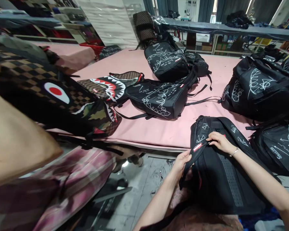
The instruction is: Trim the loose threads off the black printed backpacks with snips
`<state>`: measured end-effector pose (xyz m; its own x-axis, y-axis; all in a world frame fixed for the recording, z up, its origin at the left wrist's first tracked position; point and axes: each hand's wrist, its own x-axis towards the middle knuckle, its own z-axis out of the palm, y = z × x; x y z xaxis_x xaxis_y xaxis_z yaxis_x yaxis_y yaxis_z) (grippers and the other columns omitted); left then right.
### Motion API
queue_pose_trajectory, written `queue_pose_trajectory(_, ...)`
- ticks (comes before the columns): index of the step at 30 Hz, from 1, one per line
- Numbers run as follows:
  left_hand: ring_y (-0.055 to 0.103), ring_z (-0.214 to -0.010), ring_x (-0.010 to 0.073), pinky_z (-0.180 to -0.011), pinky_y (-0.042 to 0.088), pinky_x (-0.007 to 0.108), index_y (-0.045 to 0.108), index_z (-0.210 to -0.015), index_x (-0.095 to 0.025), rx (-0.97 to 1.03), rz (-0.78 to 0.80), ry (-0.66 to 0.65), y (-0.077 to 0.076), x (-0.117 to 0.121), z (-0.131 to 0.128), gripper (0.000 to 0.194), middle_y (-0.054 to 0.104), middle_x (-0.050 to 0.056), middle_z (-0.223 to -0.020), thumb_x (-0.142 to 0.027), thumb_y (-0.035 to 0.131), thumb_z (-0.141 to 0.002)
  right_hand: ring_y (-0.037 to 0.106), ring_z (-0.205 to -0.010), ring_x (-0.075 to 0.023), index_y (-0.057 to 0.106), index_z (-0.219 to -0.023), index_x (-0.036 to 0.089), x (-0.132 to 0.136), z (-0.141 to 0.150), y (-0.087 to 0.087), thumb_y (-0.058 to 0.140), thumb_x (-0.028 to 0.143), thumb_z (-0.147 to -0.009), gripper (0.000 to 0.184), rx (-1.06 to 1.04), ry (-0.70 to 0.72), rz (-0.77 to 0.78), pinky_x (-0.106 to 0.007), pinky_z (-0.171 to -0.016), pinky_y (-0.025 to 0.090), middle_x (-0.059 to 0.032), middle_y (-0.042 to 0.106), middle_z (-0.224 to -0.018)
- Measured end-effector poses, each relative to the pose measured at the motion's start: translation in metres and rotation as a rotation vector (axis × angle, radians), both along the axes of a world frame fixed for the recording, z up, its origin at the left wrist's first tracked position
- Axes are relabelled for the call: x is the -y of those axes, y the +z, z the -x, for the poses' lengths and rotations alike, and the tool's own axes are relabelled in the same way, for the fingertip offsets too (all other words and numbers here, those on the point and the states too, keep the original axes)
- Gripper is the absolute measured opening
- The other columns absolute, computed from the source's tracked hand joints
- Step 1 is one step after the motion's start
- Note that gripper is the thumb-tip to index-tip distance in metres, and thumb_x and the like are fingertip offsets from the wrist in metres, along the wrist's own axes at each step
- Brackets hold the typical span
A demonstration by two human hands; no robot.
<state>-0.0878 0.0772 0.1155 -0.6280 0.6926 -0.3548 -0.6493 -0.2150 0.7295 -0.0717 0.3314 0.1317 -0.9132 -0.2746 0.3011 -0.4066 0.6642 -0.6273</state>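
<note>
At the pink table point(154, 134), a black strap point(195, 155) pinched from both ends

We hold both arms low and forward, hands close together but apart from each other. Our left arm rises from the bottom of the view, its left hand point(181, 162) tilted up to the right, thumb and fingers clamped on the strap just below a red label point(197, 147). Our right arm reaches in from the lower right, a bracelet point(234, 151) at the wrist. The right hand point(219, 141) points left, palm down, its bent fingers pinched on the strap's upper end.

The black backpack point(214, 173) that carries the strap is directly before us, its padded back facing up and its top overlapping the table's near edge; we cannot tell what bears its lower part. White scribbles mark its top.

To our right sit more scribbled bags point(262, 83). Ahead, another black backpack point(163, 99) lies on the tabletop. On our left, a co-worker's blurred forearm point(19, 138) crosses in front of a checkered backpack point(55, 80).
</note>
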Motion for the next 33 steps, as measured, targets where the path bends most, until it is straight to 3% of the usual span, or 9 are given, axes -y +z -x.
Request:
queue_pose_trajectory(3, 0.045, -0.056, 0.0072, -0.052, 0.031, 0.017, 0.058, -0.114, -0.011, 0.058, -0.003, 0.004, 0.000, 0.000, 0.002, 0.057, 0.060, 0.010, -0.084, -0.037, 0.070, -0.065, 0.052, -0.089, -0.0158, 0.061, -0.091, 0.015, -0.002, 0.003, -0.002, 0.052, 0.030, -0.085, 0.018, 0.009, 0.018, -0.002, -0.032, -0.080, 0.044, -0.0075, 0.056, -0.089)
queue_pose_trajectory(15, 0.044, -0.055, 0.0068, -0.053, 0.031, 0.017, 0.056, -0.118, -0.011, 0.067, 0.008, -0.044, 0.013, -0.002, 0.002, 0.057, 0.058, 0.007, -0.077, -0.035, 0.068, -0.068, 0.052, -0.086, -0.0155, 0.063, -0.090, 0.015, -0.001, 0.009, 0.007, 0.051, 0.033, -0.085, 0.022, 0.020, 0.098, -0.021, -0.031, -0.079, 0.044, -0.0074, 0.056, -0.086)
queue_pose_trajectory(21, 0.041, -0.052, 0.0061, -0.049, 0.028, 0.017, 0.057, -0.116, -0.009, 0.047, -0.029, -0.042, 0.010, -0.005, 0.003, 0.059, 0.056, 0.005, -0.070, -0.036, 0.070, -0.065, 0.052, -0.087, -0.0163, 0.063, -0.093, 0.015, 0.007, 0.010, 0.012, 0.048, 0.036, -0.086, 0.026, 0.019, 0.161, -0.039, -0.033, -0.080, 0.043, -0.0081, 0.056, -0.087)
queue_pose_trajectory(28, 0.047, -0.058, 0.0073, -0.057, 0.035, 0.018, 0.057, -0.116, -0.013, -0.039, -0.045, -0.053, 0.010, -0.008, 0.004, 0.052, 0.060, 0.005, -0.079, -0.035, 0.067, -0.070, 0.051, -0.089, -0.0160, 0.061, -0.094, 0.016, 0.012, 0.007, 0.017, 0.049, 0.032, -0.086, 0.021, 0.014, 0.163, -0.078, -0.031, -0.081, 0.043, -0.0075, 0.056, -0.089)
queue_pose_trajectory(33, 0.054, -0.079, 0.0123, -0.068, 0.039, 0.018, 0.056, -0.117, -0.014, -0.078, -0.075, -0.048, 0.012, -0.010, 0.001, 0.047, 0.061, 0.007, -0.097, -0.031, 0.063, -0.074, 0.051, -0.089, -0.0157, 0.061, -0.095, 0.017, 0.018, 0.003, 0.020, 0.049, 0.029, -0.087, 0.019, 0.015, 0.164, -0.106, -0.032, -0.081, 0.042, -0.0070, 0.055, -0.089)
